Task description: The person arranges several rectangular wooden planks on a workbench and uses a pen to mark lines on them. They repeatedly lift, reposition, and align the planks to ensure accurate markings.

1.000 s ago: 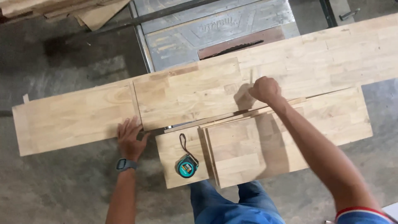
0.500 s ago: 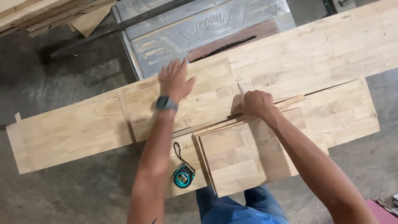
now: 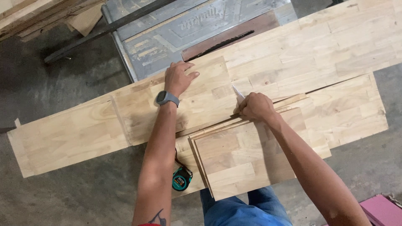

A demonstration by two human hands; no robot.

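A long pale jointed-wood board lies across a grey table saw. My left hand, with a grey watch at the wrist, rests flat on the far edge of a shorter board stacked on it. My right hand is closed around a thin pale pencil-like stick whose tip points at the board surface. Smaller boards lie stacked nearer me, under my right forearm. A teal tape measure sits on the lowest small board beside my left arm.
The saw blade slot shows just beyond the boards. A dark metal bar lies across the saw's far left. Scrap wood is piled at the top left. Concrete floor surrounds the work. A pink object sits at bottom right.
My left hand moved from the board's near edge, over the board, to its far edge by the saw. My right hand with the stick shifted slightly toward me.
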